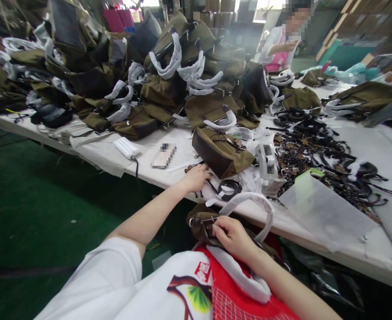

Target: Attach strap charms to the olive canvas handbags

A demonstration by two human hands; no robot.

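From where I stand, the person's right hand (231, 234) is curled, thumb against bent fingers, at the zippered top of the olive bag (200, 211) in the lap, at the lower centre of the frame; it seems to pinch something there, though what exactly is hidden. The left hand (197, 178) reaches to the counter (142, 171) near the middle, fingers loosely bent and lying by a beaded strand (191, 168); I cannot tell whether they grip it.

To handle this well, I'd say the right hand should keep the bag's mouth steady against the body, while the left lifts the strand by one end, clear of the coiled strap (228, 190) just beside it. The padded handle (265, 209) arches right of the right hand and could catch a sleeve.

The counter's front edge runs close under the left forearm, so loose pieces could slip off. Bare surface lies left, around the phone (164, 156). To the right, the white dispenser (267, 162) and heaped dark straps (305, 151) leave little room; the lower left is open green floor (49, 200).
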